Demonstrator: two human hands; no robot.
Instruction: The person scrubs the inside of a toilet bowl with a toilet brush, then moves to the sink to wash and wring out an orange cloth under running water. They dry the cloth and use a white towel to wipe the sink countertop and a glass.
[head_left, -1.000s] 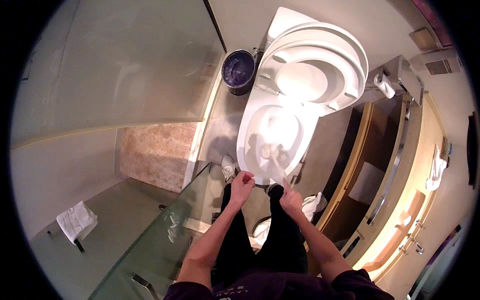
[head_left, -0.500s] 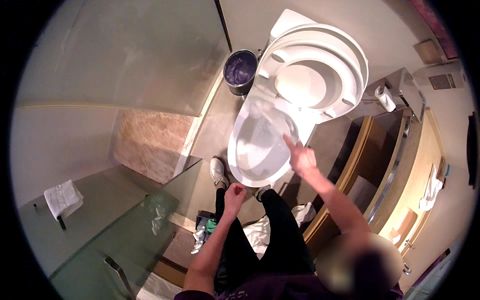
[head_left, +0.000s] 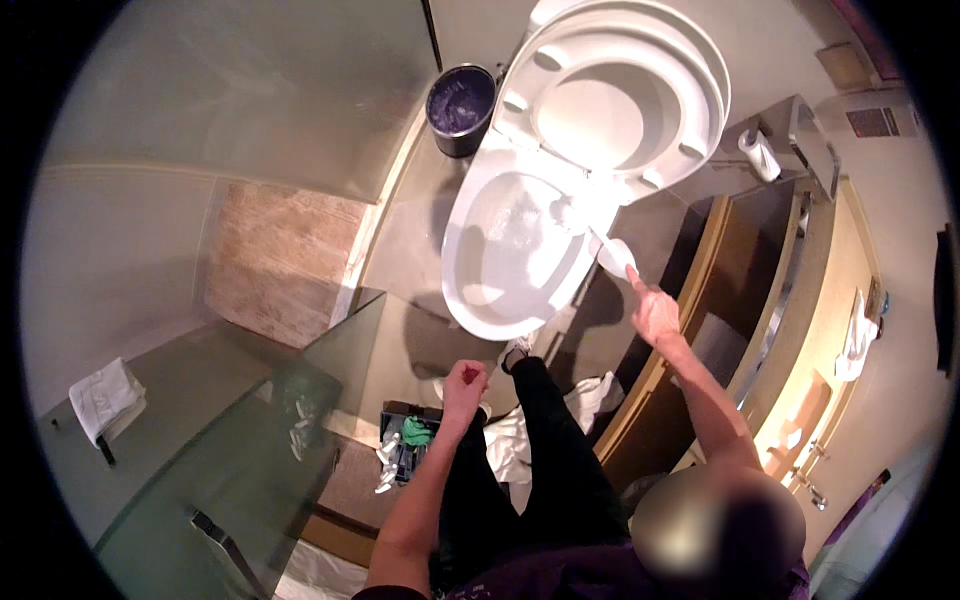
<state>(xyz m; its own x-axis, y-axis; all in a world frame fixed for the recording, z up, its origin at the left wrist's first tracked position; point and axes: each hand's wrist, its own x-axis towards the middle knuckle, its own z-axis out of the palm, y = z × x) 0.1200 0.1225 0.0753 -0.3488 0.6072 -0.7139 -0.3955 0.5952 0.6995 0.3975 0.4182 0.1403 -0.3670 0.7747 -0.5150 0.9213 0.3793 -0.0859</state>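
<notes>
Along the left side of the room stands a large frosted glass panel (head_left: 260, 100), and lower down a clear glass door (head_left: 160, 500) with a dark handle (head_left: 228, 552) reaches toward the person. On the right runs a long wooden counter (head_left: 805, 300), with open shelving underneath it. Between these sits the white toilet (head_left: 490, 325), its bowl just beyond the person's feet and its seat (head_left: 690, 115) and lid raised toward the wall. A round dark bin (head_left: 460, 143) stands just beside the toilet on its left. On the floor around the person's legs lies a crumpled white cloth (head_left: 508, 445), and to the left of it is a dark box (head_left: 400, 408) with a green cloth (head_left: 416, 431) inside. A folded white towel (head_left: 107, 400) shows at the far left.

The white brush (head_left: 612, 257) slants across the right rim of the toilet, its pale head inside the bowl near that rim; whether the head touches the surface cannot be told. The right hand (head_left: 655, 312) holds the handle end, fingers closed around it and the index finger stretched along it. The left hand (head_left: 466, 382) hovers in front of the bowl, apart from it, fingers narrow and curled inward. A toilet paper roll (head_left: 762, 160) hangs near the counter's far end.
</notes>
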